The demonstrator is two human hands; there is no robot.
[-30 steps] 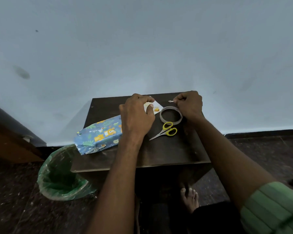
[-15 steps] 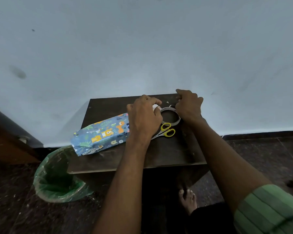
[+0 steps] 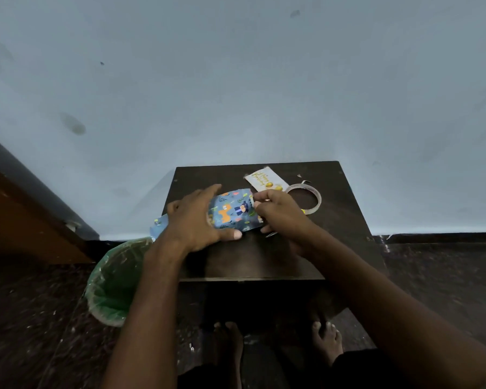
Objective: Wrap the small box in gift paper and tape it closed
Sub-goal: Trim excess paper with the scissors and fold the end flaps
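The small box wrapped in blue animal-print gift paper [image 3: 232,213] lies on the dark wooden table [image 3: 337,220]. My left hand [image 3: 197,220] spans it, fingers over the far edge and thumb along the near edge. My right hand [image 3: 281,214] has its fingers curled at the box's right end, where the paper edge sits; a small piece of tape seems to be under the fingertips but is too small to tell. The tape roll [image 3: 306,199] lies flat just right of my right hand. The yellow-handled scissors are almost hidden under my right hand.
A white greeting card with gold print [image 3: 265,182] lies at the table's back, touching the tape roll. A green-lined waste bin [image 3: 112,282] stands on the floor left of the table. My bare feet [image 3: 327,341] are under the table. A wall rises right behind the table.
The box has been drawn toward the table's middle. My left hand shifted from the box's right end to spanning it. My right hand left the tape roll and came to the box's right end.
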